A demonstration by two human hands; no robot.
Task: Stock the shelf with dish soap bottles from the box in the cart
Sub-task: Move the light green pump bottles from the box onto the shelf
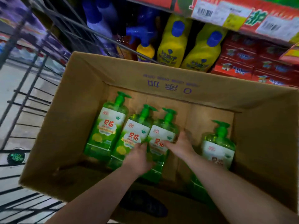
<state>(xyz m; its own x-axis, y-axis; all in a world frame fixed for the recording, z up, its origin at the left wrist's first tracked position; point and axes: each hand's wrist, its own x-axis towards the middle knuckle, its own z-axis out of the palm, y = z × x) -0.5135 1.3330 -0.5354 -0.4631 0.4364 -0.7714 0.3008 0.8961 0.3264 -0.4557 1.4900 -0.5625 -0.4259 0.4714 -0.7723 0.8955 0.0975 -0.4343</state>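
Head view: both hands down in the cardboard box (84, 88) in the wire cart (24, 97). Left hand (137, 159) and right hand (181, 147) close around the third green dish soap bottle (161, 131); grip not fully visible. Lift straight up by the body, clear of the neighbouring bottles. Box walls are high; open room right, toward a lone bottle (218, 146).

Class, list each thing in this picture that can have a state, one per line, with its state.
Cardboard box: open, flaps up.
Four green soap bottles: lying in the box, pumps on.
Left hand: on the second bottle.
Right hand: on the third bottle.
Yellow bottles: shelved, capped.
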